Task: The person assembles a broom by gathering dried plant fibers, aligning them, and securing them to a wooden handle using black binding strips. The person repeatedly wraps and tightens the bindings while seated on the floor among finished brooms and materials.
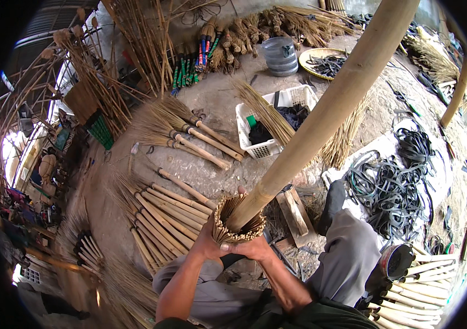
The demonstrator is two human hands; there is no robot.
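A thick bamboo pole [321, 123] slants down from the upper right, its lower end set inside a ring of cut stalk ends. These stalks form a bundle [238, 238] packed around the pole in front of me. My left hand [207, 241] wraps the bundle's left side. On the lower right side, my right hand [254, 248] is closed round the same bundle. The two thumbs come close together at the near edge. Most of my fingers are hidden behind the stalks, as is the bundle's lower part.
Several finished brooms [173, 211] lie to the left, handles pointing toward me. A white plastic basket [241, 123] stands ahead, with stalks across it. Tangled black strips [395, 192] cover a white sheet on the right. Near my knee are a dark tin [396, 262] and pale handles [417, 296].
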